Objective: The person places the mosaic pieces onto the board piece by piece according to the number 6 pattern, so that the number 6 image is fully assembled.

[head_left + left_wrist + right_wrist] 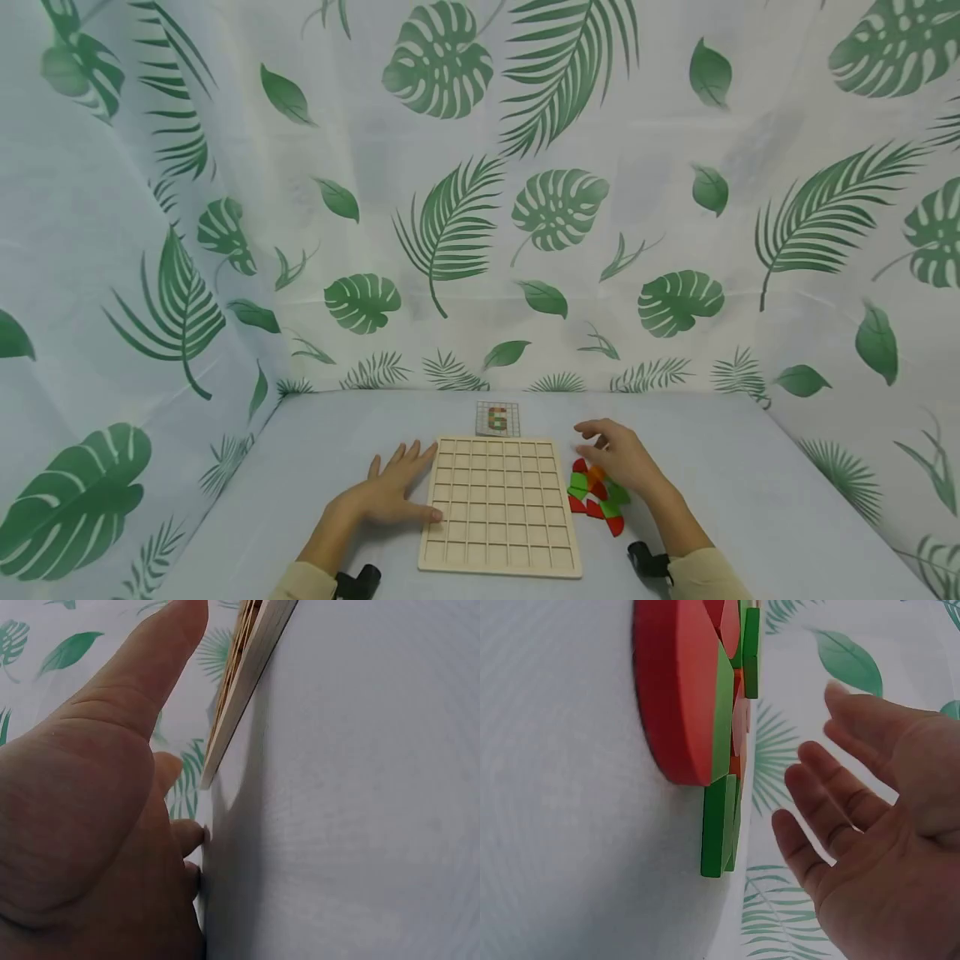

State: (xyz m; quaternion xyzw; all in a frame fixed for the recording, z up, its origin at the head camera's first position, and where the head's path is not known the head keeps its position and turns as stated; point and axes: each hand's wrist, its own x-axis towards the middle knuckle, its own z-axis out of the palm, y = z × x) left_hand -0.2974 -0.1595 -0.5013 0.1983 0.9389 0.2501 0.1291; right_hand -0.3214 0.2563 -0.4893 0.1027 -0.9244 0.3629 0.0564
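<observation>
Pale wood, gridded into square cells: we record the board (498, 504) lying flat on the white table (697, 450). Left hand (386, 493): fingers spread, thumb reaching across the board's left edge; whether it presses there, we cannot tell. Right hand (624, 454): fingers apart and loosely bent, near the far side of the coloured pieces (597, 490). We note these red, green and orange pieces in a loose cluster just right of the board. Just past the board's far edge we see a small card (498, 419) with a coloured figure on a grid. Leaf-printed cloth (465, 342) hangs behind.
</observation>
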